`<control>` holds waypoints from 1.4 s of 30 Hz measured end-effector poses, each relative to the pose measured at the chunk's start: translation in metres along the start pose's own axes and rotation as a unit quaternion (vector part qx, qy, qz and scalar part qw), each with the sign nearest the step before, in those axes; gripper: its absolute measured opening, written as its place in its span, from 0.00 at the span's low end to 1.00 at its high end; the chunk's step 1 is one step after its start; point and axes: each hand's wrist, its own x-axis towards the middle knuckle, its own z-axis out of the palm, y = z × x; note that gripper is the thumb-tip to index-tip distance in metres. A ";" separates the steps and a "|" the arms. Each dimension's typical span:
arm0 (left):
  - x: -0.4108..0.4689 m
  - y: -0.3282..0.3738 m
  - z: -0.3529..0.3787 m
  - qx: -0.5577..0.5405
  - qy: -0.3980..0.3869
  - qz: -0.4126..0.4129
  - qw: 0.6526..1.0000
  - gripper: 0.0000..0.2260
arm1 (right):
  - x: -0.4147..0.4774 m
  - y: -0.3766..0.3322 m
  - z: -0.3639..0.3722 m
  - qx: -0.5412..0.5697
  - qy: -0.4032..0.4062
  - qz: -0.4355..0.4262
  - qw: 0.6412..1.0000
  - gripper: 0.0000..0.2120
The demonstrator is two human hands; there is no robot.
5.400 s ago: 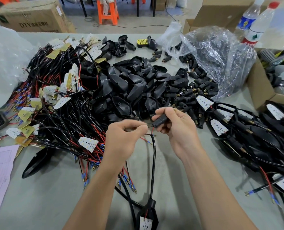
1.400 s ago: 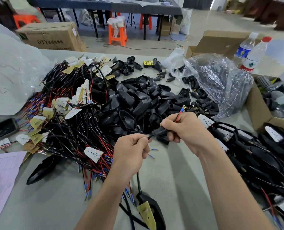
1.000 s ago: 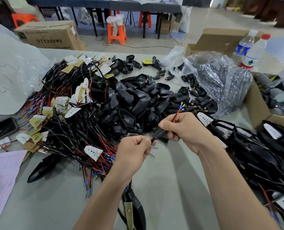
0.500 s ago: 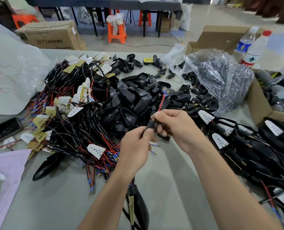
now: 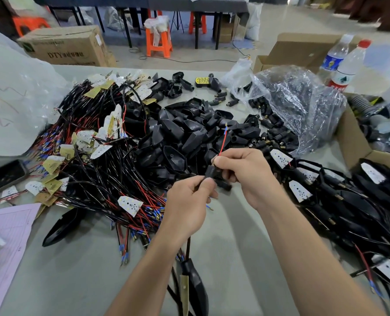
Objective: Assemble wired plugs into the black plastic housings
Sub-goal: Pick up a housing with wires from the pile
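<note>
Grey table (image 5: 230,252), heaped black housings (image 5: 189,135), wire bundles (image 5: 103,179), pink paper (image 5: 5,226)

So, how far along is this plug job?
A heap of finished-looking assemblies lies at right. In hand: the right hand grips a plug, red wire poking out; the left hand pinches its cable. Still to do: the wire tangle and the pile of empty housings.

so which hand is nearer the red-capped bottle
Right. The right hand is in front and left of the bottle, past the plastic bag; the left hand is farther left and nearer the person.
</note>
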 end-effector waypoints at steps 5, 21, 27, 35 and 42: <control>0.001 0.001 -0.003 0.058 0.003 0.009 0.998 0.14 | 0.000 -0.002 0.009 0.098 0.092 0.014 0.991 0.09; -0.017 -0.010 0.000 -0.021 -0.098 -0.055 0.993 0.15 | 0.024 -0.028 -0.018 0.187 0.166 -0.007 0.968 0.09; -0.016 -0.010 -0.006 -0.043 -0.072 -0.064 0.994 0.12 | 0.030 -0.019 -0.017 0.337 0.220 0.022 0.915 0.06; -0.014 -0.019 -0.008 -0.018 -0.048 -0.034 0.998 0.09 | -0.009 0.025 -0.003 0.043 -0.196 0.112 0.973 0.07; -0.019 -0.029 -0.024 -0.243 -0.068 -0.113 0.961 0.09 | -0.007 0.025 -0.012 0.171 -0.054 0.092 0.979 0.07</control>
